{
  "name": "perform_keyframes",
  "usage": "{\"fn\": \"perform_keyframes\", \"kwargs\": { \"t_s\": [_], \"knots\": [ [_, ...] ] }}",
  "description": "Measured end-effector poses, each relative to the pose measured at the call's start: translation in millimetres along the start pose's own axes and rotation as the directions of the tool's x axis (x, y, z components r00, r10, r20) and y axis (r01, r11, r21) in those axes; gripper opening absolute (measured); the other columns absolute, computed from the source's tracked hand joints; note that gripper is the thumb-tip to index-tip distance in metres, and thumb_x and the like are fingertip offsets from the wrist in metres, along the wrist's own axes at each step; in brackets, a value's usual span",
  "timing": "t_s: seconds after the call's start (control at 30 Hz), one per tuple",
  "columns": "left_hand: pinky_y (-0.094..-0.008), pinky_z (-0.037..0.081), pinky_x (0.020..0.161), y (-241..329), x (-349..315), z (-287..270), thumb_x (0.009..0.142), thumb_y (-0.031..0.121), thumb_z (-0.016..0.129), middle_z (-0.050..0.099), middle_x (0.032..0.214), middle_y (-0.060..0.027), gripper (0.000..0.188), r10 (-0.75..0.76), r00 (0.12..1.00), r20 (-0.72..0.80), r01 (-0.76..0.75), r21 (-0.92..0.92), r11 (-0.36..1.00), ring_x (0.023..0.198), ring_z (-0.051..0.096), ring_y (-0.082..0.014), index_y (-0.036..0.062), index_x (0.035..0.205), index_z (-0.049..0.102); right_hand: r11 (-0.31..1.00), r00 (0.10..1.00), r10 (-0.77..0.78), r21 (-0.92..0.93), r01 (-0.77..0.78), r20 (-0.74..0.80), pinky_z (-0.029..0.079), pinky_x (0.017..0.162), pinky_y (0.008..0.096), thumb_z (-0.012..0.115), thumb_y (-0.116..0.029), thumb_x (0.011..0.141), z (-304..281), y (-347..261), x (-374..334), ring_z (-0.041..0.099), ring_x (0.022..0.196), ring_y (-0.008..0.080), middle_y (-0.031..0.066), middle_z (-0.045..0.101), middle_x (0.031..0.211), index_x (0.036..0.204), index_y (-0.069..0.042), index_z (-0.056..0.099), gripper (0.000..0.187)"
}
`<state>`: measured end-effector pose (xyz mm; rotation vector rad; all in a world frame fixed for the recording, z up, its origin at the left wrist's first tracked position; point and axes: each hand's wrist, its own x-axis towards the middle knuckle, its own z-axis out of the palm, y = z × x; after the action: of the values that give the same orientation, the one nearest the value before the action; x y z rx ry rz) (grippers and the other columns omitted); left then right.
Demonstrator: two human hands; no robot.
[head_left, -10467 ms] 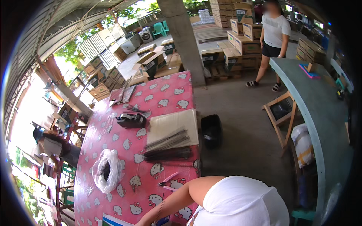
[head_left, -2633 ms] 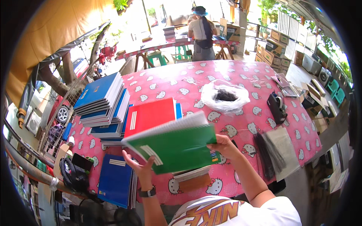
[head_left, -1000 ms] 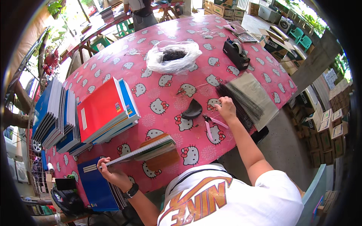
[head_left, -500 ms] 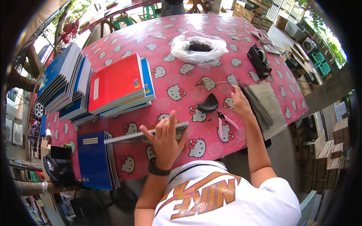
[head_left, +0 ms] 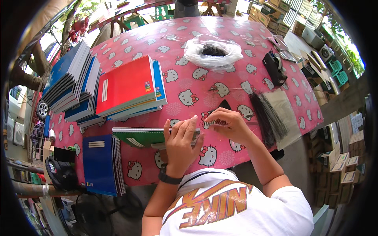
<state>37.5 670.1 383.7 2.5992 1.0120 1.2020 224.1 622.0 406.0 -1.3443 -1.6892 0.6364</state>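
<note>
My left hand (head_left: 181, 146) grips a green notebook (head_left: 139, 137) near its right end, the holed edge turned up and away from me. My right hand (head_left: 233, 125) pinches a dark spiral binding coil (head_left: 214, 123) just right of that edge. The coil and the notebook's end are close; I cannot tell whether they touch. Behind my right hand a dark curved piece (head_left: 225, 104) pokes out, mostly hidden. Farther right, a bundle of black coils (head_left: 269, 118) lies partly on a clear plastic sheet (head_left: 289, 114).
A red-topped notebook stack (head_left: 126, 84) and a blue stack (head_left: 71, 78) stand at left. Blue spiral notebooks (head_left: 98, 165) lie at the near left edge. Farther back are a white plastic bag (head_left: 193, 55) holding something dark and a black tape dispenser (head_left: 275, 69).
My right hand has come left from beside the coil bundle, now with a coil in its fingers. The notebook has tilted, showing its green cover. The pink-handled pliers are now hidden.
</note>
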Motion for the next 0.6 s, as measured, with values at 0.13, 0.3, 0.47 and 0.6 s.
{"fn": "perform_keyframes", "kwargs": {
  "t_s": [0.13, 0.3, 0.47, 0.6],
  "knots": [
    [-0.0418, 0.032, 0.101, -12, -5, -9, 0.076, 0.013, 0.066, 0.065, 0.097, -0.0041, 0.025, -0.005, 0.999, 0.039, 0.014, -0.243, 0.97, 0.094, 0.06, -0.0222, 0.0098, 0.1, 0.065, 0.998, 1.0, -0.022, 0.062, 0.023, -0.009, 0.048, 0.072, 0.0307, 0.066, 0.005, 0.068, 4, 1, 1, 0.061, 0.084, 0.0225, 0.0073, 0.061, 0.09, 0.092, -0.005, 0.064, 0.027],
    [-0.039, 0.035, 0.096, -8, -10, -12, 0.075, 0.006, 0.064, 0.065, 0.095, -0.0024, 0.021, 0.026, 0.999, -0.037, -0.034, -0.222, 0.974, 0.089, 0.061, -0.0212, 0.0108, 0.096, 0.066, 0.997, 0.997, -0.056, 0.053, 0.053, 0.051, 0.048, 0.071, 0.0305, 0.065, 0.008, 0.067, 3, -2, 4, 0.06, 0.083, 0.0218, 0.007, 0.059, 0.088, 0.09, -0.003, 0.062, 0.026],
    [-0.0384, 0.037, 0.094, -4, -13, -13, 0.077, 0.009, 0.069, 0.064, 0.086, -0.0014, 0.011, -0.003, 0.997, -0.083, -0.014, -0.203, 0.979, 0.082, 0.06, -0.0188, 0.0118, 0.087, 0.067, 0.995, 0.981, -0.06, 0.091, 0.044, 0.186, 0.048, 0.071, 0.0306, 0.064, 0.01, 0.069, -3, -4, 6, 0.06, 0.083, 0.0222, 0.0075, 0.059, 0.088, 0.09, -0.002, 0.061, 0.025],
    [-0.0383, 0.036, 0.094, -1, -12, -12, 0.077, 0.011, 0.068, 0.065, 0.086, -0.0016, 0.011, -0.04, 0.997, -0.073, 0.021, -0.245, 0.969, 0.082, 0.06, -0.0193, 0.0119, 0.087, 0.066, 0.996, 0.937, -0.086, 0.049, 0.074, 0.338, 0.048, 0.071, 0.0326, 0.063, 0.003, 0.076, -8, 2, 4, 0.059, 0.083, 0.0216, 0.0085, 0.059, 0.088, 0.1, -0.004, 0.061, 0.026]
  ]
}}
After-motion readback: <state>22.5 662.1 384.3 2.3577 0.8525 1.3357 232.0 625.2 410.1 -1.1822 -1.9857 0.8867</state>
